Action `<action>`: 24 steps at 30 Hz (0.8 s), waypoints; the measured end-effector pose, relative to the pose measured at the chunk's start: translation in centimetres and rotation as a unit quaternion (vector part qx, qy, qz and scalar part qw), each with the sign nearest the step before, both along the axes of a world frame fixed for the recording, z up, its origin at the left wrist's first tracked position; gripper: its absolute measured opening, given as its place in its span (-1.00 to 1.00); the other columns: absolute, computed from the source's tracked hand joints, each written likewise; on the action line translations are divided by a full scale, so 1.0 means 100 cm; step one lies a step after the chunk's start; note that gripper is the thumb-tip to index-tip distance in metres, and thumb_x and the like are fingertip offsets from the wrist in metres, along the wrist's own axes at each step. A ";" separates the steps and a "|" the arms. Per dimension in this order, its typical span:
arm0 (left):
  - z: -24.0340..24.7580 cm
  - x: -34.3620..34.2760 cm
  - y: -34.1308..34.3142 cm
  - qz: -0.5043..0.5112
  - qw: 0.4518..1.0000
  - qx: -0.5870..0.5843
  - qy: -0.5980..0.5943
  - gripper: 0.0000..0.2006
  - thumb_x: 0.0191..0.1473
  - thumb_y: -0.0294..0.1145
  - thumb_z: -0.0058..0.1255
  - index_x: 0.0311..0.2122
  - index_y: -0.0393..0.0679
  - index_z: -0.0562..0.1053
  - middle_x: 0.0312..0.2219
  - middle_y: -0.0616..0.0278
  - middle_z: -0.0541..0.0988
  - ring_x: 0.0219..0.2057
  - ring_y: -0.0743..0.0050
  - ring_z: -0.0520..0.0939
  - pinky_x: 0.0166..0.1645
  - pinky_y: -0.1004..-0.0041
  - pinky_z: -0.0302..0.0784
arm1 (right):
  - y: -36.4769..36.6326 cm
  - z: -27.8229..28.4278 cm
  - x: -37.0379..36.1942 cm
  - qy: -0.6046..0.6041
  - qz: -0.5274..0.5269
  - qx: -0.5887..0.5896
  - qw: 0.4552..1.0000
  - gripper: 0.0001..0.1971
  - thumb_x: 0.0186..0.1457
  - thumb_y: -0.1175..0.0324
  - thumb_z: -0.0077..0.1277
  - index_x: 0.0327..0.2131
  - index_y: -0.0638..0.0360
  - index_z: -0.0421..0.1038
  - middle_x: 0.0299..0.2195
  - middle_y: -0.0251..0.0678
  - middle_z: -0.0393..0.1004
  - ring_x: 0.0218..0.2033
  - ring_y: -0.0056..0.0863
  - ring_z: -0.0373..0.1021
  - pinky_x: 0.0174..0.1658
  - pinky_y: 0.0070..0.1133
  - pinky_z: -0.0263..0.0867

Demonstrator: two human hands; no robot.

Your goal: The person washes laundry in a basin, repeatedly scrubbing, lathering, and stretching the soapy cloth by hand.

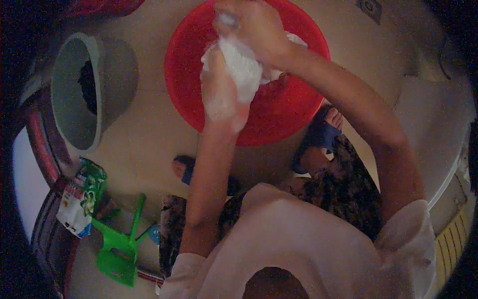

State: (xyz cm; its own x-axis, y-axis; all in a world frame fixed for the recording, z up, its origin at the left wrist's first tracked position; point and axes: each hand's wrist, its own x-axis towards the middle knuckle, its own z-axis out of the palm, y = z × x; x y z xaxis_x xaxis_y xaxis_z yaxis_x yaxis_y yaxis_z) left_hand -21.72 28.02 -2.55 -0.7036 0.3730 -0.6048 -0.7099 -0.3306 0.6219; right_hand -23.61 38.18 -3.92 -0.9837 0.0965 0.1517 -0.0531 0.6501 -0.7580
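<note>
A bunched white cloth (pixel 241 67) is held over a red basin (pixel 181 84) by my left hand (pixel 219 94), whose fingers are closed round its left side. My right hand (pixel 261 30) is curled just above the cloth, at the basin's far side, and is smeared by motion. A small pale thing (pixel 227 20) shows at its fingers; its kind cannot be made out. More white fabric (pixel 296 39) lies partly hidden behind my right wrist. Dark red shows low in the basin beneath the cloth.
A grey bucket (pixel 117 79) with something dark inside stands to the left. Nearer are a green-and-white packet (pixel 82 202) and a green plastic object (pixel 117 261) with a long handle. My sandalled feet flank the basin's near side. A pale curved surface (pixel 428 119) is at right.
</note>
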 end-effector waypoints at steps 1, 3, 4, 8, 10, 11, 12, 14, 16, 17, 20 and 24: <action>0.001 -0.002 0.001 -0.012 1.000 -0.013 0.012 -0.61 0.07 -0.07 -0.36 -0.11 -0.14 0.21 -0.21 0.29 0.36 -0.21 0.46 0.41 -0.19 0.48 0.37 | 0.000 -0.003 -0.002 -0.022 -0.055 -0.052 0.997 -0.95 -0.30 0.38 -0.07 -0.64 0.06 0.29 -0.67 -0.29 0.39 -0.65 -0.32 0.35 -0.59 -0.42 0.25; -0.004 -0.001 0.005 -0.004 1.000 -0.009 0.030 -0.61 0.07 -0.07 -0.37 -0.12 -0.15 0.21 -0.22 0.27 0.36 -0.21 0.46 0.41 -0.18 0.47 0.37 | -0.015 0.014 0.021 0.025 0.029 0.035 0.999 -0.97 -0.28 0.41 -0.08 -0.64 0.06 0.28 -0.66 -0.29 0.39 -0.65 -0.32 0.36 -0.58 -0.44 0.25; -0.003 -0.001 0.007 -0.006 0.999 -0.001 0.039 -0.60 0.07 -0.06 -0.37 -0.12 -0.15 0.21 -0.22 0.27 0.36 -0.21 0.45 0.40 -0.18 0.46 0.37 | -0.023 0.022 0.032 0.112 0.087 0.059 0.988 -0.96 -0.28 0.41 -0.07 -0.64 0.05 0.28 -0.67 -0.30 0.38 -0.66 -0.33 0.35 -0.58 -0.45 0.25; 0.008 -0.004 -0.012 0.005 0.998 0.017 0.060 -0.59 0.07 -0.05 -0.38 -0.13 -0.17 0.21 -0.22 0.24 0.36 -0.20 0.44 0.40 -0.17 0.44 0.36 | 0.009 -0.010 0.008 0.033 -0.050 -0.019 0.998 -0.86 -0.20 0.31 -0.02 -0.67 0.06 0.27 -0.77 -0.37 0.26 -0.73 -0.54 0.26 -0.61 -0.59 0.20; 0.014 -0.015 -0.029 0.024 0.995 0.016 0.094 -0.59 0.07 -0.05 -0.38 -0.13 -0.18 0.21 -0.23 0.24 0.36 -0.20 0.44 0.40 -0.16 0.43 0.36 | 0.024 -0.002 0.009 -0.086 -0.177 -0.220 0.955 -0.76 -0.10 0.21 -0.03 -0.67 0.12 0.26 -0.76 -0.47 0.19 -0.70 -0.72 0.18 -0.59 -0.69 0.13; 0.010 -0.014 -0.034 0.059 0.986 -0.002 0.153 -0.57 0.08 -0.03 -0.41 -0.14 -0.20 0.22 -0.23 0.20 0.37 -0.18 0.41 0.39 -0.14 0.41 0.34 | 0.029 0.010 0.015 -0.083 -0.177 -0.219 0.956 -0.72 -0.07 0.18 -0.06 -0.68 0.11 0.24 -0.74 -0.53 0.17 -0.68 -0.76 0.13 -0.60 -0.72 0.07; 0.008 -0.013 -0.037 0.094 0.973 -0.021 0.210 -0.55 0.08 -0.02 -0.43 -0.14 -0.23 0.22 -0.24 0.17 0.37 -0.17 0.39 0.39 -0.11 0.38 0.32 | 0.031 0.022 0.022 -0.081 -0.176 -0.218 0.956 -0.68 -0.04 0.15 -0.08 -0.69 0.11 0.22 -0.72 -0.58 0.15 -0.66 -0.81 0.07 -0.60 -0.74 0.02; 0.011 -0.011 -0.034 0.124 0.967 -0.018 0.222 -0.52 0.08 0.00 -0.45 -0.13 -0.24 0.23 -0.22 0.15 0.37 -0.15 0.37 0.38 -0.08 0.38 0.28 | 0.046 0.022 0.032 -0.031 -0.156 -0.229 0.960 -0.70 -0.05 0.20 -0.07 -0.73 0.10 0.20 -0.76 -0.56 0.14 -0.69 -0.76 0.07 -0.63 -0.69 0.01; 0.017 -0.009 -0.033 0.154 0.962 -0.017 0.225 -0.49 0.08 0.02 -0.48 -0.12 -0.25 0.23 -0.21 0.12 0.37 -0.13 0.34 0.37 -0.04 0.37 0.25 | 0.052 0.022 0.038 0.011 -0.137 -0.242 0.961 -0.69 -0.05 0.26 -0.06 -0.76 0.09 0.17 -0.80 -0.53 0.12 -0.73 -0.71 0.07 -0.67 -0.63 0.00; 0.022 -0.009 -0.031 0.144 0.967 -0.010 0.209 -0.47 0.07 0.04 -0.49 -0.10 -0.24 0.22 -0.18 0.12 0.36 -0.12 0.34 0.36 -0.02 0.38 0.22 | 0.054 0.025 0.040 -0.024 -0.141 -0.250 0.957 -0.70 -0.03 0.23 -0.09 -0.74 0.07 0.16 -0.74 -0.58 0.12 -0.67 -0.77 0.04 -0.62 -0.71 -0.05; 0.028 -0.011 -0.033 0.133 0.973 0.000 0.188 -0.43 0.06 0.08 -0.51 -0.07 -0.24 0.21 -0.14 0.12 0.34 -0.09 0.34 0.34 0.01 0.39 0.17 | 0.052 0.033 0.039 -0.042 -0.146 -0.258 0.954 -0.67 -0.03 0.20 -0.09 -0.75 0.07 0.15 -0.72 -0.61 0.10 -0.65 -0.81 0.00 -0.61 -0.75 -0.08; 0.027 -0.014 -0.036 0.103 0.978 0.005 0.180 -0.42 0.01 0.15 -0.45 -0.06 -0.15 0.22 -0.12 0.22 0.33 -0.08 0.31 0.34 0.00 0.31 0.20 | 0.051 0.038 0.039 -0.036 -0.148 -0.268 0.951 -0.65 -0.03 0.20 -0.07 -0.77 0.08 0.16 -0.76 -0.60 0.09 -0.69 -0.80 0.00 -0.65 -0.72 -0.08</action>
